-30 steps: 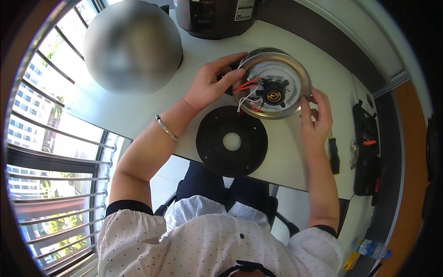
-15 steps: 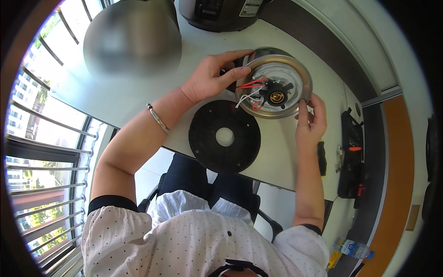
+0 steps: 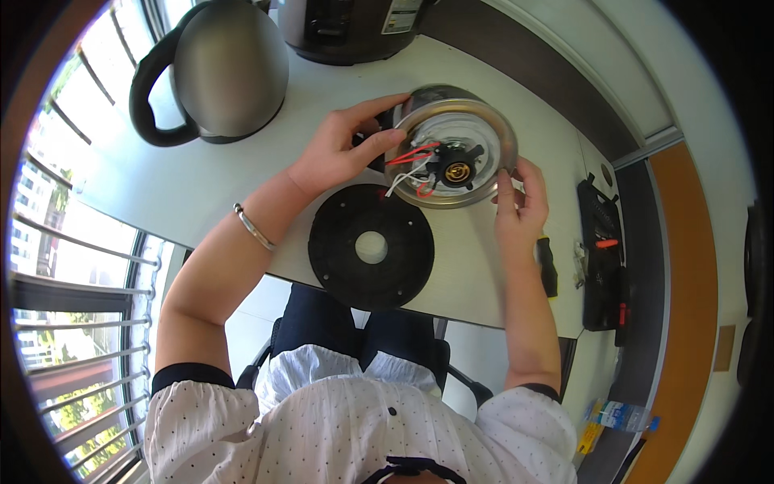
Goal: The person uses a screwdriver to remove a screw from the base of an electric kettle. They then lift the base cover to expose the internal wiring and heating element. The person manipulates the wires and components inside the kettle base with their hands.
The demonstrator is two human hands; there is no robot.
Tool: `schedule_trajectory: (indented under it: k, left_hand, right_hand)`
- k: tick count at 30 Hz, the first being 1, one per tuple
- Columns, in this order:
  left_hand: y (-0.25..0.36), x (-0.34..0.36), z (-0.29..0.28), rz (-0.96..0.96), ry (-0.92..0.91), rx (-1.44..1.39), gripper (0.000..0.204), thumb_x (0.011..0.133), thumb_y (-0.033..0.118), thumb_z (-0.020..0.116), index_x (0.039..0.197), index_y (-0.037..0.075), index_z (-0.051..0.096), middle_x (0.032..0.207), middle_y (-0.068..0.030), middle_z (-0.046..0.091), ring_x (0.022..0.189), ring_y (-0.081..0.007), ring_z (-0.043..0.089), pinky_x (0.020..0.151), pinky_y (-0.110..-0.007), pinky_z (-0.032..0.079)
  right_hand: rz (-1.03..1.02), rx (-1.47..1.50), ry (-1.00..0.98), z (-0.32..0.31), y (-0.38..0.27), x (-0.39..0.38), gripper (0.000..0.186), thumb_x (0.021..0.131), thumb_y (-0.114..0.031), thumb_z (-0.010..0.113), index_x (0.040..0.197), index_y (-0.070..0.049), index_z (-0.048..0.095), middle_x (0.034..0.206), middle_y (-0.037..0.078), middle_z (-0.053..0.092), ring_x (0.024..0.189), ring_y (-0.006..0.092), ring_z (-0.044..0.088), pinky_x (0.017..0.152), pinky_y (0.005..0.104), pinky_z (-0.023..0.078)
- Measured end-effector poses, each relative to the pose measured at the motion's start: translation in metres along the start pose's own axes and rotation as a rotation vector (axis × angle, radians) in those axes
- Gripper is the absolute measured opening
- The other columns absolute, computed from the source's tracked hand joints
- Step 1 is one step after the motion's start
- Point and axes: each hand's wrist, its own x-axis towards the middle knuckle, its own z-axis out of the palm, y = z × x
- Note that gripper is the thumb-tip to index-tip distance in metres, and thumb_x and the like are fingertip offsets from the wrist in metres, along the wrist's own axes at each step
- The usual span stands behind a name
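Note:
An upturned steel kettle body (image 3: 493, 129) shows its underside, with a round black connector (image 3: 457, 172) with a brass centre and loose red and white wires (image 3: 407, 157). My left hand (image 3: 347, 141) grips it at the upper left, thumb on the rim and fingers round the side. My right hand (image 3: 520, 202) holds its lower right rim between thumb and fingers. Just below it lies a round black base plate (image 3: 371, 282) with a centre hole and small screw holes.
A steel kettle (image 3: 230, 73) with black handle stands back left; a dark appliance (image 3: 339, 32) behind. At right lie a screwdriver (image 3: 547, 270), small silver parts (image 3: 579, 266) and a black tool case (image 3: 601, 282). A plastic bottle (image 3: 621, 415) is lower right. A barred window (image 3: 72, 306) fills the left.
The view has shifted, so the desk items, both hands and the held kettle body appear farther left. The hands keep the same grip, and the black handle of the standing kettle now shows.

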Motion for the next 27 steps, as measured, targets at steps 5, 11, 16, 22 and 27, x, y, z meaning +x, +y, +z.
schedule_trajectory:
  k: [5,11,16,22,27]
  left_hand:
    - [0.001,0.001,0.004,0.006,0.054,-0.062,0.05,0.084,0.018,0.061,0.129,0.003,0.046,0.066,-0.004,0.058,0.064,-0.0064,0.048,0.061,-0.023,0.038]
    - [0.005,0.001,0.002,-0.017,0.03,-0.005,0.05,0.085,0.015,0.059,0.13,0.001,0.044,0.074,-0.0047,0.06,0.071,-0.0074,0.052,0.068,-0.022,0.041]
    - [0.007,0.001,0.002,-0.026,0.035,-0.014,0.049,0.085,0.015,0.059,0.13,0.001,0.044,0.073,-0.0019,0.057,0.069,-0.0067,0.049,0.066,-0.02,0.04]
    - [-0.001,0.002,0.005,-0.01,0.065,-0.026,0.049,0.086,0.017,0.059,0.131,0.001,0.044,0.07,0.0015,0.052,0.067,-0.0051,0.045,0.062,-0.018,0.036]
    - [0.0,0.001,0.006,-0.003,0.084,-0.007,0.05,0.087,0.019,0.058,0.131,0.002,0.044,0.069,0.0041,0.049,0.066,-0.0041,0.044,0.061,-0.018,0.034]
  right_hand:
    - [-0.009,0.002,0.037,0.001,-0.002,0.001,0.025,0.08,0.002,0.059,0.105,0.0,0.058,0.102,0.009,0.057,0.081,0.0138,0.057,0.057,0.0211,0.048]
    - [-0.02,-0.008,0.043,0.0,-0.005,0.003,0.027,0.079,0.003,0.059,0.106,0.0,0.058,0.102,0.01,0.057,0.08,0.0149,0.059,0.056,0.0223,0.049]
    - [-0.026,-0.005,0.051,-0.002,-0.012,0.004,0.027,0.078,0.003,0.058,0.106,0.0,0.058,0.1,0.01,0.057,0.079,0.016,0.059,0.053,0.0232,0.049]
    - [-0.073,-0.007,0.077,-0.002,-0.008,0.004,0.026,0.077,0.003,0.058,0.103,0.0,0.058,0.097,0.01,0.057,0.072,0.0184,0.059,0.051,0.0249,0.049]
    - [-0.047,-0.019,0.062,-0.004,-0.011,0.004,0.025,0.077,0.002,0.058,0.102,0.0,0.058,0.096,0.009,0.057,0.072,0.0189,0.06,0.051,0.0263,0.05]
